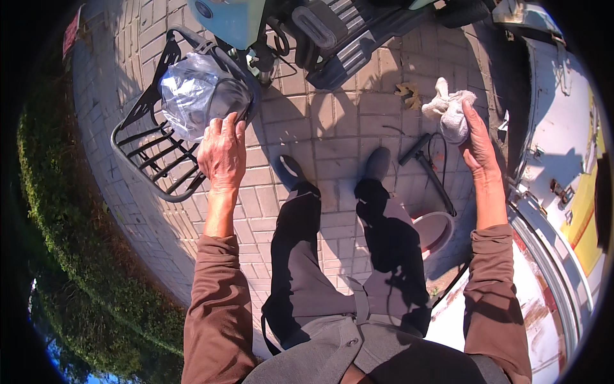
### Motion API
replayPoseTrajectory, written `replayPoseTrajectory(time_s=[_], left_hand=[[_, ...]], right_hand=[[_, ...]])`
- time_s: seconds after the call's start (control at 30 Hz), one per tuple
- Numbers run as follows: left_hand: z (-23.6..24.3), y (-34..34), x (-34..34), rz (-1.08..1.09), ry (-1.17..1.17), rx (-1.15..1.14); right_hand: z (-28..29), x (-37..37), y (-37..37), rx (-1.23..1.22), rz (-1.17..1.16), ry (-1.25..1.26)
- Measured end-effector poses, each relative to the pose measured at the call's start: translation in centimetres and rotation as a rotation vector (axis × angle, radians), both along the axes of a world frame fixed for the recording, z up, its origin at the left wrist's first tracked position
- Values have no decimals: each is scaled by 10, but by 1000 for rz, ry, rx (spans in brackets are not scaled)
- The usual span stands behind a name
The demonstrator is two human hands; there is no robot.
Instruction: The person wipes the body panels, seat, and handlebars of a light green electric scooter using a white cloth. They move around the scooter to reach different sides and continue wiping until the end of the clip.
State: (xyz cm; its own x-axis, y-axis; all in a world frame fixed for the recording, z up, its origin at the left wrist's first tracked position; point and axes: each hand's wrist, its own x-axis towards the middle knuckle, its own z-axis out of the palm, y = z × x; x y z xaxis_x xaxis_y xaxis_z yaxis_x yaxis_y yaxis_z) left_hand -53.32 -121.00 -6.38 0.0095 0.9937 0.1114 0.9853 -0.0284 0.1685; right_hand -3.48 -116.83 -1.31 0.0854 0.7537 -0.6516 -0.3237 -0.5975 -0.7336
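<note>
My right hand [478,144] is closed round a bunched whitish cloth [451,115], held out over the paving at the right. On the left, my left hand [222,153] has its fingers curled at the lower edge of a crumpled clear plastic bag [190,93]. A dark rounded thing shows under the plastic. The bag lies in a black metal basket [167,153] with a slatted base. The left fingertips are partly hidden, and what they grip cannot be made out.
Beyond the basket stands a pale green scooter [233,22] with a dark footboard [342,61]. A black hand pump [435,176] lies on the paving near a round tub [435,230]. A worn white vehicle body [563,147] borders the right; a hedge [70,243] lines the left.
</note>
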Motion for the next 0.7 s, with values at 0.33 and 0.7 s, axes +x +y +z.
replayPoseTrajectory(time_s=[0.33,0.7], left_hand=[[-16,0,11,28,16,205],[-36,2,19,60,41,412]], right_hand=[[-160,-42,141,434,315,-704],[-109,-226,166,1700,485,-1401]])
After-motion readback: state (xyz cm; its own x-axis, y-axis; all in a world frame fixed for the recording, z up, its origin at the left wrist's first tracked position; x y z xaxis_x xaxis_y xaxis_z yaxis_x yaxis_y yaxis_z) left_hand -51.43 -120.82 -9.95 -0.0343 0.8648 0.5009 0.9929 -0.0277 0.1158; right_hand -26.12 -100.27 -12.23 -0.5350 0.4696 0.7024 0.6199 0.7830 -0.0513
